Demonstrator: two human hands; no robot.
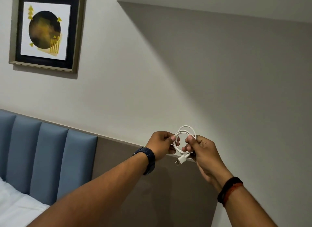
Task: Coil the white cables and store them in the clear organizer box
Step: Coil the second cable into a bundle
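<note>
A white cable (184, 131) is wound into a small round coil of a few loops, held up in the air in front of the wall. My left hand (162, 144) pinches the coil's left side between thumb and fingers. My right hand (200, 150) grips the coil's right and lower side. A white USB plug (180, 160) sticks out below the coil, pointing down and left. The clear organizer box is not in view.
A blue padded headboard (42, 155) and a white bed sheet (15, 206) lie at the lower left. A brown wall panel (128, 160) runs behind my arms. A framed picture (47, 30) hangs at the upper left.
</note>
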